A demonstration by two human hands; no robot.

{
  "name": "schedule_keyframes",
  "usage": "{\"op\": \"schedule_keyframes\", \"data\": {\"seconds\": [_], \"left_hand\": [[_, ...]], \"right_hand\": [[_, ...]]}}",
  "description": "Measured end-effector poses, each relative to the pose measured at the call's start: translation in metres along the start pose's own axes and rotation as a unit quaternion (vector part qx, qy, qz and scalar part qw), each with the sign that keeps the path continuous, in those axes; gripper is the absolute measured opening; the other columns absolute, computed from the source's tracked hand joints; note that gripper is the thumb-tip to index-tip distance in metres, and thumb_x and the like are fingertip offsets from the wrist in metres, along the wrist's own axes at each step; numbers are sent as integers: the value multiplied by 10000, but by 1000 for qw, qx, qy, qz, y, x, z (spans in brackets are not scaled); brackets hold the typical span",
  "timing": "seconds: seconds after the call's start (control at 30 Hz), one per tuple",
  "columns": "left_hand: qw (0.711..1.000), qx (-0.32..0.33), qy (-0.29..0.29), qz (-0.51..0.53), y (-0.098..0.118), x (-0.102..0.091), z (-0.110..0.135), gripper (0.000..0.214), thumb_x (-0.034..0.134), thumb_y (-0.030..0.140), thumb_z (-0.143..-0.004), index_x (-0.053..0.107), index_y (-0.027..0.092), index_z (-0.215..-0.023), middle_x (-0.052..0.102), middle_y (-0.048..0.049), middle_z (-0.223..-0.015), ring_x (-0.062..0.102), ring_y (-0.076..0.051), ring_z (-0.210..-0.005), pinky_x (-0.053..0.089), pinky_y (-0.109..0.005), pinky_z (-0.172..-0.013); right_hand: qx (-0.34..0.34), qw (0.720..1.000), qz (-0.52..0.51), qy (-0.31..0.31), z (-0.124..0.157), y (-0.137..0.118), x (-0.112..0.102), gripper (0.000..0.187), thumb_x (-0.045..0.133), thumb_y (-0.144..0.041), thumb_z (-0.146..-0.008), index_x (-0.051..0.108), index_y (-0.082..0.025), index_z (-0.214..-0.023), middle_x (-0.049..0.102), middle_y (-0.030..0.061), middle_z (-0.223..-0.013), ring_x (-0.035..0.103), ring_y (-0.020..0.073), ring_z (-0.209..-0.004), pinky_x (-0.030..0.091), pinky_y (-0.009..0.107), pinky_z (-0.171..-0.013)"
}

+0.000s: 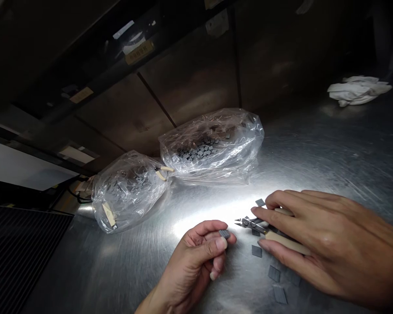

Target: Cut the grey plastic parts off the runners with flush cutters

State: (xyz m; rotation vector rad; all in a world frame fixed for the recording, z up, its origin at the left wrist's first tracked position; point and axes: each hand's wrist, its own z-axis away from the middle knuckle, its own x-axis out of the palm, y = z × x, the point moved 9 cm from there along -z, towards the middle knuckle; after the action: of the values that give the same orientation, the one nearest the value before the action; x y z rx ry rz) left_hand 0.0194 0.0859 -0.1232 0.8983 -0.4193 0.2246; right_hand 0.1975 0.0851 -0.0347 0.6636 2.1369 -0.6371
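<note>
Between thumb and fingertips, my left hand pinches a small grey ridged square piece. My right hand is closed around cream-handled nippers. Their dark jaws look slightly apart and point left, a short gap from the pinched piece. Beneath and beside my right hand, several similar grey pieces lie on the metal table, among them one grey square and another grey square. The nippers and right fingers partly cover some of them.
Two clear plastic bags of grey pieces, a larger bag and a smaller bag, stand at the back. Another cream-handled tool rests between them. A cream object lies by the smaller bag. A white cloth is far right.
</note>
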Motion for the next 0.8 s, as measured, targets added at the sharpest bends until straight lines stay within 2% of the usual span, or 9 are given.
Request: {"op": "schedule_keyframes", "data": {"seconds": [0.13,0.27,0.47,0.67,0.73,0.8], "left_hand": [[1000,1,7,-3,1,1,0,229,906,189,-731,831,165,-946,794,-80,-848,505,-16,-455,337,-143,-443],[1000,5,8,-5,1,3,0,236,893,204,-749,832,151,-970,797,-90,-860,500,-18,-468,346,-146,-449],[1000,17,4,1,1,2,2,231,895,225,-751,824,155,-960,771,-57,-778,506,-27,-471,352,-147,-462],[999,30,11,-21,2,1,1,206,894,190,-739,770,156,-900,776,-64,-789,468,-13,-425,315,-147,-446],[999,38,16,-32,3,2,1,188,885,173,-736,744,153,-859,774,-57,-808,466,-13,-422,303,-149,-432],[998,43,22,-38,2,2,1,174,873,153,-736,714,157,-806,737,-20,-722,471,-25,-426,313,-153,-432]], "right_hand": [[-1,1000,5,6,-1,2,-3,285,533,-296,-1001,666,-154,-1208,669,76,-995,638,206,-758,484,366,-621],[-3,1000,-18,-1,-1,-1,-1,306,544,-299,-994,645,-153,-1243,675,87,-1007,656,221,-792,488,349,-592],[9,997,-69,-19,1,-6,7,314,527,-303,-995,638,-179,-1261,684,122,-1151,686,241,-858,484,316,-539],[33,996,-72,-39,2,0,8,221,538,-322,-1007,650,-191,-1146,666,90,-1053,660,208,-797,491,317,-570],[30,997,-67,-32,2,-1,7,243,545,-319,-1004,641,-193,-1189,671,94,-1076,668,221,-832,489,315,-567],[22,998,-58,-20,2,-4,6,284,533,-307,-1005,622,-190,-1249,678,111,-1126,681,253,-909,478,313,-552]]}}
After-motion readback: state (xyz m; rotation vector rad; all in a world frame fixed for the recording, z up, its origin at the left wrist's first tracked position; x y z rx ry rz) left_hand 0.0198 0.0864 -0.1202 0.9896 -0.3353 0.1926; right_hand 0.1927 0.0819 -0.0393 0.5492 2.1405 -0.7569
